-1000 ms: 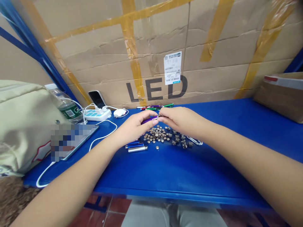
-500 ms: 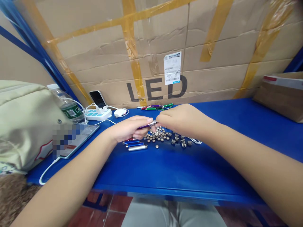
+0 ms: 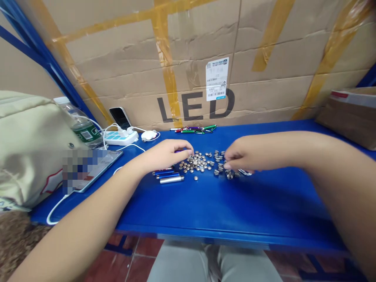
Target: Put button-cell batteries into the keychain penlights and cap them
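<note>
My left hand [image 3: 164,154] hovers over the left side of a pile of small round button cells [image 3: 199,162], its fingers curled. A bit of a purple metal tube shows between its thumb and forefinger; the rest is hidden. To the right, my right hand [image 3: 239,154] has its fingertips pinched down at a group of small silver metal end pieces [image 3: 217,157]. What it grips, if anything, is out of sight. Below my left hand lie a silver tube [image 3: 172,179], a blue tube [image 3: 168,176] and others. Beside my right hand is a white looped cord [image 3: 245,172].
Colourful slim metal lights [image 3: 194,130] lie at the back against a large cardboard box [image 3: 126,70]. On the left are a tablet [image 3: 101,172], a power strip [image 3: 122,137], a phone [image 3: 120,118], a bottle [image 3: 85,129] and a bag [image 3: 35,145]. A small carton [image 3: 349,117] stands far right.
My hands were together at the purple tube with its silver end; now they are apart. The right has moved right and down to the metal end pieces, the left slightly over the button cells.
</note>
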A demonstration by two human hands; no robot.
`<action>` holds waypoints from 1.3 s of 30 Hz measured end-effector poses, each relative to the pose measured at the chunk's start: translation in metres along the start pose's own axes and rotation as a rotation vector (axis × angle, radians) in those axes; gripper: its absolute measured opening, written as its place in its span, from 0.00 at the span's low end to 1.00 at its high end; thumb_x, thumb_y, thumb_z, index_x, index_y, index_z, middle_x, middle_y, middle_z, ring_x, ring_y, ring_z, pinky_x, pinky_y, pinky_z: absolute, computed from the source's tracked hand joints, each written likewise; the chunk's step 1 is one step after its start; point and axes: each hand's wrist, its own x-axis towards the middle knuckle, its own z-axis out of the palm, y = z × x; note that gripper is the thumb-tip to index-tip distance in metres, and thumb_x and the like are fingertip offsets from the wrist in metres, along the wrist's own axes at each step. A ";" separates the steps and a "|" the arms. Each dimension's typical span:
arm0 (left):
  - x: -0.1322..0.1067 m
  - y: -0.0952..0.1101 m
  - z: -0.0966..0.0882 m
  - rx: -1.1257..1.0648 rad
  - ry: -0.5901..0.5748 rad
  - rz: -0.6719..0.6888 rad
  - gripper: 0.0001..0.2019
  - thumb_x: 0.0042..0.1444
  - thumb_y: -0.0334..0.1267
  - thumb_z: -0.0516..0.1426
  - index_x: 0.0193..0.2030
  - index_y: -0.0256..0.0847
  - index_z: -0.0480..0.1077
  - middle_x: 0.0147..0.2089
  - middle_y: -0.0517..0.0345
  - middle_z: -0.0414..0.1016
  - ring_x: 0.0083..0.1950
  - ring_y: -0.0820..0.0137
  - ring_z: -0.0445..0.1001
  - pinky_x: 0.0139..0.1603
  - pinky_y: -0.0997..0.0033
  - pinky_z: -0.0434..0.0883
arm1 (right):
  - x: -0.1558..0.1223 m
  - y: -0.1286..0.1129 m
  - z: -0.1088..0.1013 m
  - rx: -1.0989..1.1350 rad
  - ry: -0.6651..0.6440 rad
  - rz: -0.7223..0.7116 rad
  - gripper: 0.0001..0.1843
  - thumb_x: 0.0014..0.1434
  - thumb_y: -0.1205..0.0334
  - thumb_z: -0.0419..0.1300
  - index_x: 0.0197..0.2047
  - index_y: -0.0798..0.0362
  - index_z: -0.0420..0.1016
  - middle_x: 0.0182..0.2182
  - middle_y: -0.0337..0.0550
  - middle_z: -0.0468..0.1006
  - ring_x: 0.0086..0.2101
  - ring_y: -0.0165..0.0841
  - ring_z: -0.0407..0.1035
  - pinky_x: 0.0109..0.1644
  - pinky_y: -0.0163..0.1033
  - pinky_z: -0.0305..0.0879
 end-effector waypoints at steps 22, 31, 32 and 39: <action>0.003 -0.014 0.003 0.225 -0.097 -0.014 0.18 0.64 0.48 0.49 0.50 0.43 0.76 0.44 0.57 0.80 0.42 0.68 0.76 0.42 0.71 0.67 | 0.008 0.005 -0.003 -0.019 -0.093 0.220 0.27 0.56 0.36 0.53 0.22 0.50 0.75 0.22 0.45 0.76 0.21 0.36 0.67 0.27 0.42 0.58; 0.001 -0.008 -0.002 0.234 -0.177 -0.038 0.18 0.64 0.46 0.51 0.52 0.44 0.75 0.44 0.57 0.81 0.42 0.68 0.76 0.43 0.71 0.67 | 0.017 0.018 -0.001 -0.022 0.118 0.220 0.31 0.57 0.32 0.50 0.23 0.50 0.75 0.23 0.46 0.78 0.23 0.37 0.69 0.28 0.42 0.60; 0.000 -0.008 -0.003 0.235 -0.181 -0.035 0.17 0.63 0.46 0.51 0.52 0.44 0.75 0.45 0.57 0.81 0.43 0.68 0.76 0.44 0.71 0.67 | 0.017 0.015 -0.001 -0.016 0.111 0.220 0.31 0.57 0.33 0.50 0.23 0.50 0.75 0.23 0.46 0.78 0.23 0.37 0.69 0.28 0.43 0.61; -0.001 -0.008 -0.006 0.255 -0.177 -0.049 0.17 0.63 0.46 0.52 0.52 0.44 0.75 0.45 0.58 0.81 0.42 0.68 0.76 0.44 0.72 0.68 | 0.018 0.010 -0.002 0.026 0.083 0.227 0.28 0.57 0.36 0.53 0.24 0.50 0.77 0.27 0.48 0.79 0.28 0.40 0.72 0.32 0.44 0.64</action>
